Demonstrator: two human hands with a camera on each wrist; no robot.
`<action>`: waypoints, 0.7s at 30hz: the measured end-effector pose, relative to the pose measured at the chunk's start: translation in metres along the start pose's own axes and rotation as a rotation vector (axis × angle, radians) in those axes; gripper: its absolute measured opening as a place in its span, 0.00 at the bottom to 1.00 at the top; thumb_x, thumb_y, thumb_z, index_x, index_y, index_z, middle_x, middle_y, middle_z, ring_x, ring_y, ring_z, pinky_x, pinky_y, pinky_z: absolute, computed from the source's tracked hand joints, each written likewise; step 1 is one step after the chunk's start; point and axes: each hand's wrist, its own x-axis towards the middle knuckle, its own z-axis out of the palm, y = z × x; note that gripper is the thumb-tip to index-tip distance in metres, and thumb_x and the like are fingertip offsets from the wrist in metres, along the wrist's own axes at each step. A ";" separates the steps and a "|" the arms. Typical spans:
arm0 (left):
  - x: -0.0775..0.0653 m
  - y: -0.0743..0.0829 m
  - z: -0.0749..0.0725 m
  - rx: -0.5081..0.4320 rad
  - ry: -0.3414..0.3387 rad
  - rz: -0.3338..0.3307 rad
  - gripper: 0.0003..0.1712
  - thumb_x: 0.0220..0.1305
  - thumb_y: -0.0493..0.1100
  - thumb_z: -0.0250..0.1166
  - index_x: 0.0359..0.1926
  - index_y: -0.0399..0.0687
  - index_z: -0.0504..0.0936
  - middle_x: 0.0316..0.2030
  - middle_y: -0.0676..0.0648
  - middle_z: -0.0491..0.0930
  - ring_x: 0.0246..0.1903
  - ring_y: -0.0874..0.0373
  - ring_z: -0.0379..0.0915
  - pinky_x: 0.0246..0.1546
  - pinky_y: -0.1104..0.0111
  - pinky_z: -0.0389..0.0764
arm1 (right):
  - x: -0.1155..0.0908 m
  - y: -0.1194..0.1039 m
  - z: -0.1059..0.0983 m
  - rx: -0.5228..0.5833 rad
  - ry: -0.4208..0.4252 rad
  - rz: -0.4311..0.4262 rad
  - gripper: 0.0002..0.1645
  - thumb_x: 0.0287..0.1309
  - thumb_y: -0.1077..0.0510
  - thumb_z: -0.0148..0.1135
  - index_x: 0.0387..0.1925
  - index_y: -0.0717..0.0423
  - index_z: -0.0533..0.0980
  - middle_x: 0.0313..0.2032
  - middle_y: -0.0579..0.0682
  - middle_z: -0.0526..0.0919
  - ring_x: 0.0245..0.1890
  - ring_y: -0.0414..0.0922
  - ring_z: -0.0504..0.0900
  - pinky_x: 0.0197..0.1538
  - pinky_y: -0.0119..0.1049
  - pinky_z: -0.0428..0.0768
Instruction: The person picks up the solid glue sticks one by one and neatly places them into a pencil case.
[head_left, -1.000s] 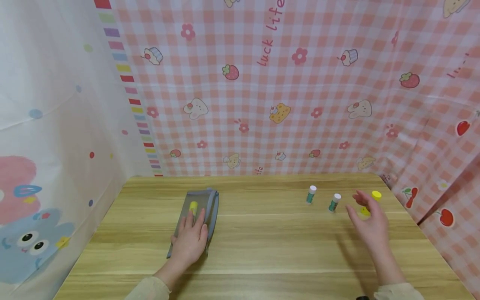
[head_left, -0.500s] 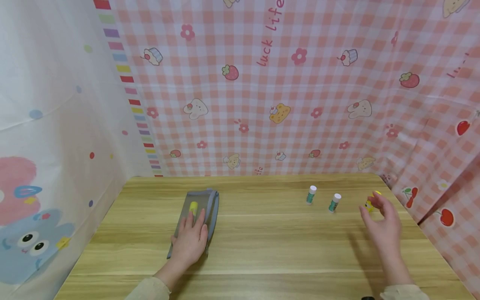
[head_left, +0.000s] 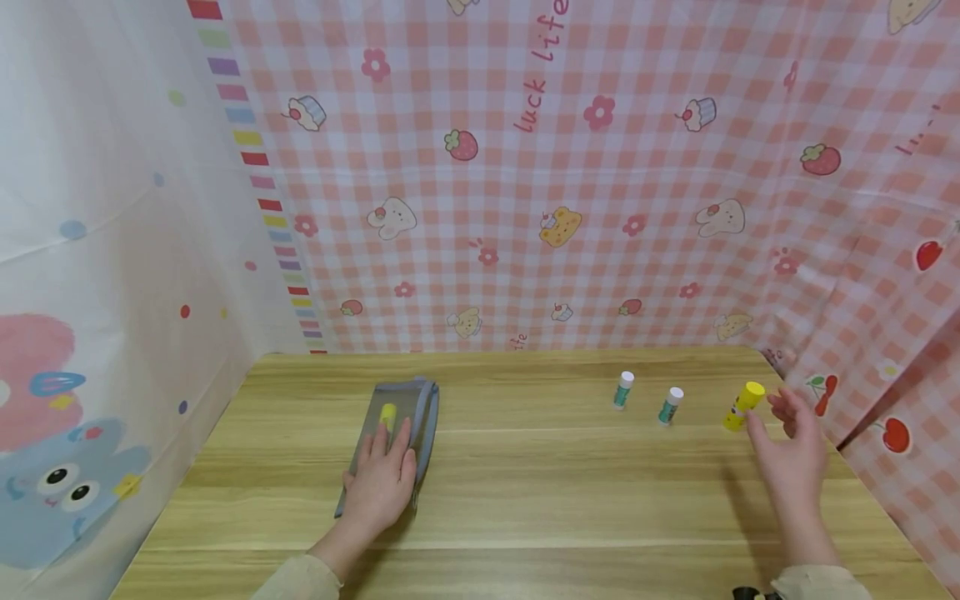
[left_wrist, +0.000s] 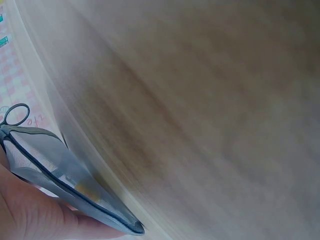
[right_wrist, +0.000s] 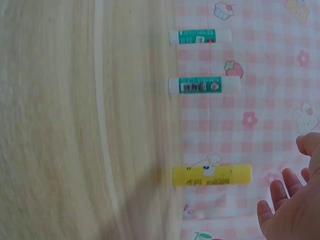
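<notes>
My left hand [head_left: 378,487] rests with straight fingers on a grey mesh zip pouch [head_left: 403,395] at the table's left. Through the mesh shows a yellow cylinder [head_left: 387,412], partly hidden by the fingertips. In the left wrist view, the dark zip edge [left_wrist: 55,179] of the pouch rises beside the thumb. My right hand [head_left: 793,458], fingers loosely bent and holding nothing, hovers just right of an upright yellow glue stick [head_left: 743,407]. The right wrist view shows a gap between the fingertips and this yellow stick [right_wrist: 212,175].
Two smaller glue sticks with white caps and green labels, one farther left [head_left: 623,391] and one nearer the yellow stick [head_left: 671,407], stand upright on the wooden table [head_left: 525,483]. A pink checked curtain [head_left: 517,275] hangs behind the table's back edge.
My right hand has moved to the right, from in front of the yellow glue stick to its right side, so the stick now shows fully. The left hand has stayed on the pouch.
</notes>
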 end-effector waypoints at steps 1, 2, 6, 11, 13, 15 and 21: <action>0.000 0.000 0.000 0.001 -0.002 0.000 0.30 0.79 0.51 0.40 0.76 0.47 0.59 0.72 0.28 0.53 0.70 0.25 0.45 0.49 0.20 0.52 | 0.001 0.002 0.000 0.000 0.004 0.000 0.32 0.63 0.60 0.64 0.68 0.59 0.68 0.53 0.49 0.77 0.48 0.25 0.69 0.58 0.26 0.65; 0.000 0.000 0.000 0.001 0.000 0.001 0.30 0.79 0.51 0.41 0.76 0.47 0.60 0.72 0.27 0.53 0.70 0.25 0.45 0.49 0.20 0.52 | 0.002 0.003 -0.001 0.003 0.009 -0.002 0.32 0.63 0.60 0.64 0.67 0.60 0.68 0.53 0.48 0.77 0.48 0.25 0.69 0.58 0.27 0.66; 0.000 0.000 0.000 -0.004 -0.004 -0.004 0.30 0.79 0.51 0.40 0.76 0.47 0.59 0.72 0.28 0.52 0.70 0.25 0.44 0.49 0.20 0.51 | 0.006 0.009 -0.001 0.018 0.026 0.021 0.33 0.63 0.60 0.64 0.68 0.59 0.67 0.50 0.40 0.76 0.47 0.25 0.69 0.56 0.28 0.67; 0.000 0.000 0.001 -0.007 -0.009 -0.006 0.30 0.79 0.51 0.40 0.76 0.47 0.58 0.72 0.28 0.52 0.70 0.25 0.44 0.49 0.19 0.51 | 0.010 0.015 -0.001 0.036 0.033 0.069 0.34 0.63 0.59 0.65 0.68 0.60 0.67 0.48 0.34 0.74 0.47 0.26 0.70 0.57 0.28 0.68; 0.000 0.000 0.001 -0.004 -0.008 -0.005 0.30 0.79 0.51 0.40 0.76 0.47 0.58 0.72 0.27 0.52 0.70 0.25 0.44 0.49 0.19 0.51 | 0.012 0.016 -0.001 0.039 0.032 0.086 0.34 0.63 0.58 0.64 0.68 0.60 0.67 0.47 0.34 0.74 0.47 0.27 0.70 0.56 0.28 0.69; 0.000 0.000 0.001 -0.002 -0.007 -0.003 0.30 0.79 0.51 0.40 0.76 0.47 0.59 0.72 0.27 0.52 0.70 0.25 0.44 0.48 0.19 0.51 | 0.015 0.018 0.000 0.039 0.032 0.101 0.34 0.63 0.57 0.64 0.68 0.61 0.67 0.47 0.35 0.74 0.46 0.27 0.70 0.55 0.29 0.69; 0.000 0.001 -0.001 -0.001 -0.005 -0.003 0.30 0.79 0.51 0.39 0.76 0.48 0.59 0.72 0.27 0.53 0.70 0.25 0.45 0.49 0.19 0.52 | 0.022 0.025 0.002 0.061 -0.006 0.165 0.36 0.64 0.57 0.63 0.70 0.61 0.64 0.49 0.38 0.73 0.47 0.29 0.70 0.58 0.33 0.69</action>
